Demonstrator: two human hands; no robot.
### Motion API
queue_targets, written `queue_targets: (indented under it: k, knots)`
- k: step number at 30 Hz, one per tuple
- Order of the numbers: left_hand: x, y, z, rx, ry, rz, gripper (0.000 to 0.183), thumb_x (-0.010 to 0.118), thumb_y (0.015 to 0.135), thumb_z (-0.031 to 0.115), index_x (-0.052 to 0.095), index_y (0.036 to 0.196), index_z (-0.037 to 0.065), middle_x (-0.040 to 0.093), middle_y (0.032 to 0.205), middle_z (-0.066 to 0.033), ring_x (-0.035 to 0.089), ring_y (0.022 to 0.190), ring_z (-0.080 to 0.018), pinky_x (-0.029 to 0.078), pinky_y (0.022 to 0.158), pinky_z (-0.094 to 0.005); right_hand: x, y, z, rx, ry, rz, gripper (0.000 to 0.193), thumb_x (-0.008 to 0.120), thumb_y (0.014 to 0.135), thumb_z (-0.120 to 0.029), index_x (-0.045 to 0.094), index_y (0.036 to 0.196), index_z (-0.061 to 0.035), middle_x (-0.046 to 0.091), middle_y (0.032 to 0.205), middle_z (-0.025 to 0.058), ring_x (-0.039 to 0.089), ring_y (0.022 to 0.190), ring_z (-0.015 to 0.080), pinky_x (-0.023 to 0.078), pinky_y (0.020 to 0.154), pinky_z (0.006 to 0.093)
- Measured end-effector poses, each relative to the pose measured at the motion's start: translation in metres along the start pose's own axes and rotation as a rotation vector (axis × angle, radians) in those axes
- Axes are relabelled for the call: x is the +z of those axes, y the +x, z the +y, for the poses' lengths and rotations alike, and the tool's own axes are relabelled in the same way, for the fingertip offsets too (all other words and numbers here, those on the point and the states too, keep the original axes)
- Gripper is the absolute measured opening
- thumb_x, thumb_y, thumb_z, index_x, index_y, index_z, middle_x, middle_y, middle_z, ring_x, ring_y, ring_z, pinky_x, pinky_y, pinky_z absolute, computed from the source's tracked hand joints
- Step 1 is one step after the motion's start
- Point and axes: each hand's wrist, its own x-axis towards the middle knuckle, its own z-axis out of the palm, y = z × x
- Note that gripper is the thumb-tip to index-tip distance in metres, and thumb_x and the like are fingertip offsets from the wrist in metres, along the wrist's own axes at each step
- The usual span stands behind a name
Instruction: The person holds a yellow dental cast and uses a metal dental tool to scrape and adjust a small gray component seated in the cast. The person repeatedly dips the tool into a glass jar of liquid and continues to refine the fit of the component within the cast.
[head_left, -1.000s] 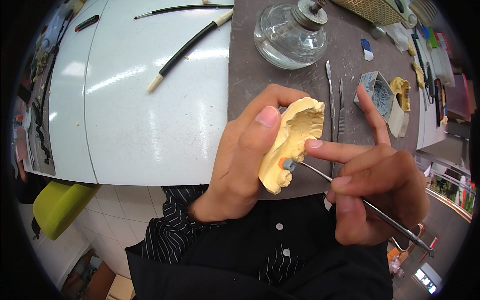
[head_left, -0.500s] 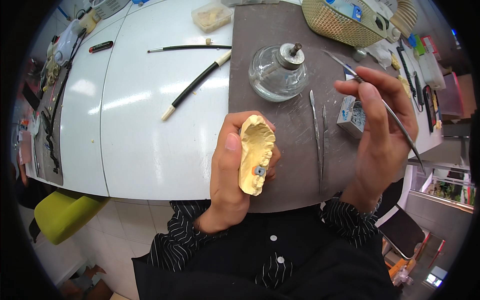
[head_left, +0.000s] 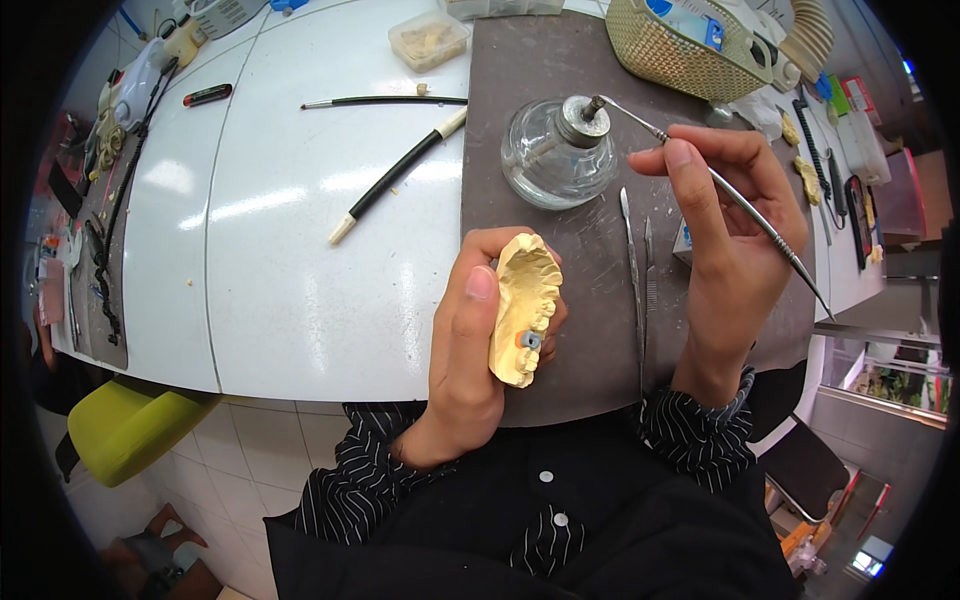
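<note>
My left hand (head_left: 468, 345) is closed around a yellow plaster dental model (head_left: 522, 285), its row of teeth facing right. A small grey piece with an orange patch beside it (head_left: 529, 341) sits on one tooth near the model's lower end. Pinched between thumb and fingers, a slim metal dental wax carver (head_left: 745, 205) slants through my right hand (head_left: 735, 200). The carver's upper tip is at the wick of a glass spirit burner (head_left: 560, 155); whether it touches, I cannot tell. No flame can be made out.
Two more metal instruments (head_left: 632, 260) lie on the brown mat (head_left: 590, 370), beside a small box (head_left: 683, 243) mostly hidden by my right hand. A woven basket (head_left: 670, 60) stands at the back right. Brushes (head_left: 395, 178) and a clear plastic box (head_left: 428, 42) rest on the white table.
My right hand has moved left with the carver, bringing its tip from right of the burner to the wick. My left hand and the model have shifted slightly right.
</note>
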Motion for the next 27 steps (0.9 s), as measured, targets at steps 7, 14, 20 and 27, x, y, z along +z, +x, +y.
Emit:
queue_targets:
  k: [7, 14, 20, 27]
  knots:
    - [-0.004, 0.0, -0.001, -0.013, -0.013, -0.033, 0.042, 0.021, 0.091, 0.04, 0.039, 0.102, 0.004, 0.039, 0.06, -0.0019, 0.032, 0.049, -0.0062, 0.028, 0.045, -0.0202, 0.002, 0.0, 0.0, -0.018, -0.02, 0.023, 0.012, 0.057, 0.083, -0.005, 0.056, 0.092, 0.0031, 0.064, 0.079, 0.0113, 0.061, 0.074, 0.01, 0.041, 0.062, 0.0155]
    - [-0.012, -0.002, 0.003, -0.062, -0.057, -0.105, 0.043, 0.026, 0.091, 0.041, 0.039, 0.105, 0.003, 0.048, 0.072, -0.0053, 0.041, 0.059, -0.0067, 0.035, 0.053, -0.0195, 0.002, -0.002, -0.001, -0.061, -0.023, 0.028, 0.008, 0.057, 0.082, -0.001, 0.054, 0.089, 0.0025, 0.064, 0.08, 0.0125, 0.062, 0.075, 0.0123, 0.045, 0.065, 0.0176]
    - [-0.013, -0.002, 0.002, -0.065, -0.063, -0.096, 0.042, 0.026, 0.091, 0.04, 0.04, 0.105, 0.003, 0.048, 0.074, -0.0059, 0.041, 0.061, -0.007, 0.035, 0.054, -0.0197, 0.002, -0.004, -0.001, -0.047, -0.026, 0.023, 0.006, 0.056, 0.082, 0.002, 0.052, 0.086, 0.0026, 0.063, 0.08, 0.0132, 0.063, 0.076, 0.0149, 0.048, 0.071, 0.0211]
    - [-0.013, -0.002, 0.003, -0.056, -0.053, -0.113, 0.042, 0.024, 0.092, 0.037, 0.042, 0.106, 0.002, 0.05, 0.078, -0.0066, 0.045, 0.065, -0.0075, 0.037, 0.057, -0.0197, 0.003, -0.005, -0.004, -0.073, -0.066, 0.032, 0.008, 0.056, 0.082, 0.001, 0.052, 0.088, 0.0038, 0.063, 0.08, 0.0138, 0.063, 0.076, 0.0155, 0.048, 0.072, 0.0224]
